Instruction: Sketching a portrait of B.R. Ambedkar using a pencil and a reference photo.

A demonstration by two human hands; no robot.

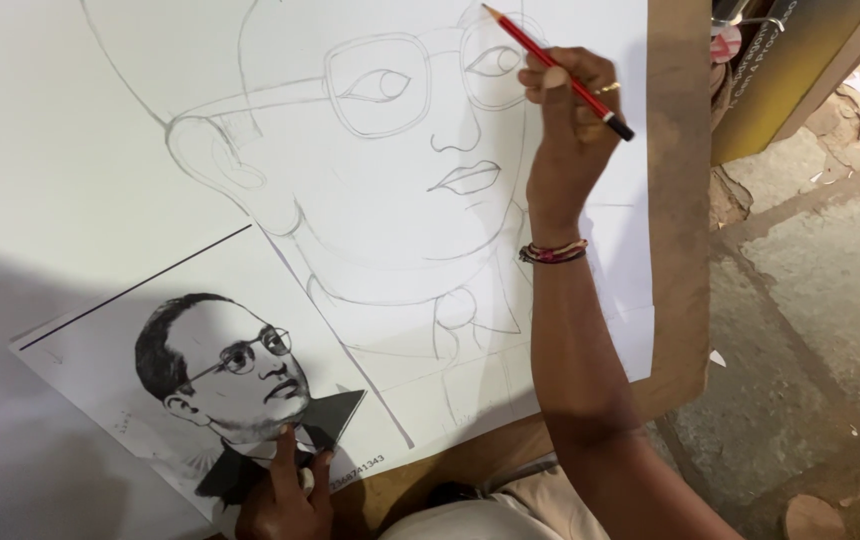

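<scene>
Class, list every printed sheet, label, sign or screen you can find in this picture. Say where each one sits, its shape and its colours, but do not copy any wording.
Printed photo sheet: lower left on the drawing paper, white rectangle with a black-and-white portrait, small dark print at its lower edge, left hand resting on its bottom edge.
Sign board: top right, leaning, dark olive-yellow panel with pale lettering.
No screens or packages show.

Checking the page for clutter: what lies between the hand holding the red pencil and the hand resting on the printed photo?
In the head view, between right hand and left hand: only white drawing paper with pencil lines.
</scene>
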